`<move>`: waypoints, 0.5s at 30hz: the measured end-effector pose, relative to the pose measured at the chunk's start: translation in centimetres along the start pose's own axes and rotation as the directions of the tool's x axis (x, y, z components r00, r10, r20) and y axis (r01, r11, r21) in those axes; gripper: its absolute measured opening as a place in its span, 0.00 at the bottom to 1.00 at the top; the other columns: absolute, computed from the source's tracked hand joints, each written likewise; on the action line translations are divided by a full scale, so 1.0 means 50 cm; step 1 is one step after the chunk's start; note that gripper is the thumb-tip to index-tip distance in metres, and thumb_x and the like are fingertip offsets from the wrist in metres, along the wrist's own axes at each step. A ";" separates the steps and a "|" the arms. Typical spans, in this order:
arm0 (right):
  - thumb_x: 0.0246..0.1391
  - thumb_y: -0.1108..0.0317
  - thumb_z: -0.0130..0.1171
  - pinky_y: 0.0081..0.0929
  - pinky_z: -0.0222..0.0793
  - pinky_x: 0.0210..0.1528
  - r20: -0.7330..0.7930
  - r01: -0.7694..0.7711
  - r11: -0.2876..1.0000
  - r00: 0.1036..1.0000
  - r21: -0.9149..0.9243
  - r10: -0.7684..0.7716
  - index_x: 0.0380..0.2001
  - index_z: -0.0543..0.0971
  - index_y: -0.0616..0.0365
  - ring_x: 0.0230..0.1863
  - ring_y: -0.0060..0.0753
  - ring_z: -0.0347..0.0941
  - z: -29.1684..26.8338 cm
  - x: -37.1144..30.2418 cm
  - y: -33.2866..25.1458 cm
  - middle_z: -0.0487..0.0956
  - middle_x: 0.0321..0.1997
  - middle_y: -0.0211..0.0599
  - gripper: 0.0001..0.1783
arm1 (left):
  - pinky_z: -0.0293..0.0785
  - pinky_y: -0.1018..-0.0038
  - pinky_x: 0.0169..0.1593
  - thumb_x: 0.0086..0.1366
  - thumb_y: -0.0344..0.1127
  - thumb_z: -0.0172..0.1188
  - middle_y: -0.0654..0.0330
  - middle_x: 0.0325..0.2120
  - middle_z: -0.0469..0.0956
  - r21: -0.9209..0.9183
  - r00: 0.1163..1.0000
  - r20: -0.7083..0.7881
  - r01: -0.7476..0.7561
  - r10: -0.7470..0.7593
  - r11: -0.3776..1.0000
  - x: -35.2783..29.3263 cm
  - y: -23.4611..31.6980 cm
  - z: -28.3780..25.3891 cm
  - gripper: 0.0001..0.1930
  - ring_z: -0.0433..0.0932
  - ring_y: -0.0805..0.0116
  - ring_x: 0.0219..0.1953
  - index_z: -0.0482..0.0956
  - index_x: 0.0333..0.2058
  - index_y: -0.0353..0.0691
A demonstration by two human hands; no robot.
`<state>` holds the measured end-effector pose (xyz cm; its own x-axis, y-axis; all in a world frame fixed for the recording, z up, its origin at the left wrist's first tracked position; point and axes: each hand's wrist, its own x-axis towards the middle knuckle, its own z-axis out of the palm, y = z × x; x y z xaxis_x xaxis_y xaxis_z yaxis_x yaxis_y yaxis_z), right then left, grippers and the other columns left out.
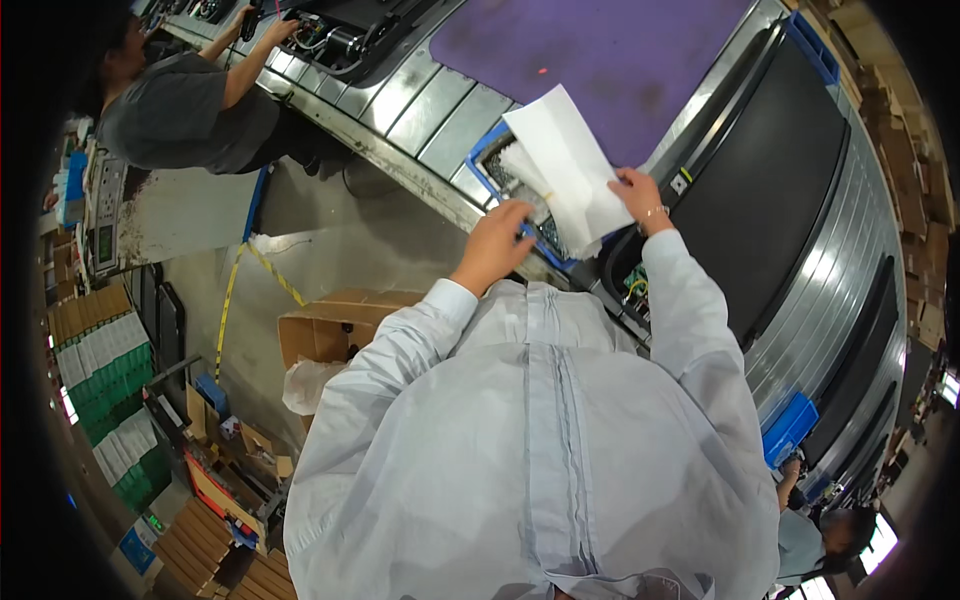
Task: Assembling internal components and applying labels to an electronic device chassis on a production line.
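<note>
A blue bin (480,163) sits at the near edge of the metal roller line, with small dark parts and whitish, crumpled material inside. Across it leans a white sheet (565,150), paper or a flat bag, hiding much of the contents. My right hand (640,198) pinches the sheet's right edge between thumb and fingers. Over the bin's near left side is my left hand (495,245), its thumb and index finger curved but apart. I see nothing held between them; what the fingertips touch is unclear.
A purple mat (590,60) covers the line ahead. To the right lies a long black panel (770,190), with a green circuit board (637,282) near my right sleeve. A cardboard box (325,325) stands low at left. One co-worker (190,110) works at far left, another (825,535) at lower right.
</note>
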<state>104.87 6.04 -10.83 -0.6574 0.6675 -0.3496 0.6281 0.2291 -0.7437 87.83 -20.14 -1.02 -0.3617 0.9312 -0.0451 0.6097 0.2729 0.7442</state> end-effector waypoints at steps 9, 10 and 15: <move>0.47 0.61 0.64 0.36 0.69 0.44 0.070 0.035 0.950 0.997 -0.310 -0.014 0.42 0.79 0.53 0.40 0.43 0.73 -0.026 -0.030 -0.135 0.77 0.34 0.40 0.17 | 0.49 0.50 0.65 0.50 0.33 0.63 0.56 0.63 0.57 0.349 0.848 0.375 -0.504 0.375 0.790 0.157 -0.029 0.014 0.34 0.51 0.50 0.66 0.66 0.59 0.57; 0.48 0.62 0.63 0.37 0.69 0.44 -0.012 0.105 0.952 0.994 -0.286 -0.113 0.42 0.79 0.52 0.41 0.44 0.73 -0.030 -0.016 -0.143 0.77 0.34 0.40 0.17 | 0.49 0.49 0.65 0.52 0.34 0.61 0.55 0.63 0.57 0.391 0.846 0.379 -0.514 0.375 0.764 0.166 -0.050 0.024 0.33 0.52 0.50 0.66 0.66 0.59 0.58; 0.51 0.64 0.59 0.40 0.68 0.46 -0.060 0.281 0.911 0.948 -0.302 -0.312 0.47 0.76 0.50 0.46 0.48 0.71 0.012 0.135 -0.214 0.76 0.41 0.43 0.18 | 0.51 0.48 0.63 0.52 0.33 0.59 0.52 0.60 0.61 0.419 0.836 0.404 -0.531 0.372 0.737 0.193 -0.062 -0.004 0.30 0.57 0.49 0.63 0.69 0.57 0.54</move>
<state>93.48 7.70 -5.59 -0.7945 0.6038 -0.0653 0.5132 0.6100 -0.6037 82.30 -12.03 -3.66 0.2094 0.9774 -0.0297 0.9365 -0.1918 0.2934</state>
